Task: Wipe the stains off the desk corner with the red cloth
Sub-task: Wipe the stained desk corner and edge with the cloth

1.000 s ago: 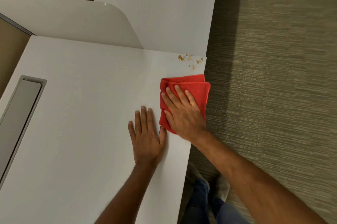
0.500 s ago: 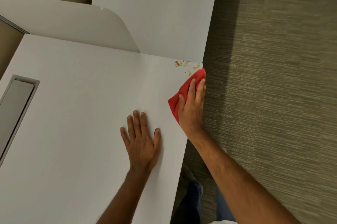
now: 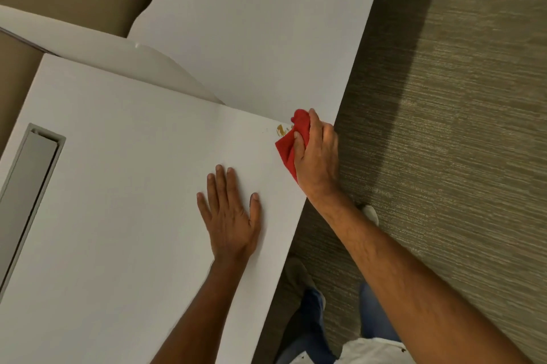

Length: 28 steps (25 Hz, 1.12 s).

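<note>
White desk point(image 3: 124, 186): right hand point(image 3: 318, 156) clutches red cloth point(image 3: 291, 146) on stains point(image 3: 280, 130); left hand point(image 3: 231, 215) lies flat.

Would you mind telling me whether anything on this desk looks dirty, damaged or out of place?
Yes: a yellowish-brown stain marks the white desk at its far right corner, just left of the red cloth gripped by the right hand. Nothing else stands out.
</note>
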Motion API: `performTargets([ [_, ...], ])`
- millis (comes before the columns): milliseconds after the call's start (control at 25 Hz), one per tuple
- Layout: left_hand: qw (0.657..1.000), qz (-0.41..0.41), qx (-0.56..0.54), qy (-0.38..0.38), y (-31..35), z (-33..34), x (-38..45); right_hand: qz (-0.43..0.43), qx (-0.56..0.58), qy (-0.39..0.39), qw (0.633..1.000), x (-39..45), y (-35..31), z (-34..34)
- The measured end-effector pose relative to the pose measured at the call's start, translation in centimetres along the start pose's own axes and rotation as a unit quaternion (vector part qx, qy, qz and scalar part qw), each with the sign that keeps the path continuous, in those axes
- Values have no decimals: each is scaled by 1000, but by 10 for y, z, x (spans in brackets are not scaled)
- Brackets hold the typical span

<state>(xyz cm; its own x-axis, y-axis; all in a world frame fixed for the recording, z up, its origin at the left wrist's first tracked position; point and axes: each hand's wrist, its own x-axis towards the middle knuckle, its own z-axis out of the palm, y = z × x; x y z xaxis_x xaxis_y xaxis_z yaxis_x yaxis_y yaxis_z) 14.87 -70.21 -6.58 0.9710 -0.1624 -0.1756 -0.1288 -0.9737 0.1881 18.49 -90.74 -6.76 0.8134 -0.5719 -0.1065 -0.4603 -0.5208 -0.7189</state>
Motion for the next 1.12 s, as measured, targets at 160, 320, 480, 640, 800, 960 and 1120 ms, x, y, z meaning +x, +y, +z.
performTargets([
  [160,1000,-16,4,-12,7,-3,2,-67,39,-44,996,21,15,-12],
  [320,999,-29,11,-19,8,-4,3,-138,19,-90,986,38,23,-19],
  [480,999,-34,12,-23,9,-3,3,-206,-80,-123,968,47,25,-20],
  [640,999,-40,11,-25,10,-2,5,-266,-149,-107,946,55,15,-16],
  [800,999,-45,10,-25,8,0,6,-306,-214,-128,919,57,1,-5],
  [960,999,-46,9,-22,7,2,6,-332,-222,-147,905,54,-22,20],
  [1120,999,-42,12,-16,7,1,6,-357,-245,-160,887,46,-35,31],
])
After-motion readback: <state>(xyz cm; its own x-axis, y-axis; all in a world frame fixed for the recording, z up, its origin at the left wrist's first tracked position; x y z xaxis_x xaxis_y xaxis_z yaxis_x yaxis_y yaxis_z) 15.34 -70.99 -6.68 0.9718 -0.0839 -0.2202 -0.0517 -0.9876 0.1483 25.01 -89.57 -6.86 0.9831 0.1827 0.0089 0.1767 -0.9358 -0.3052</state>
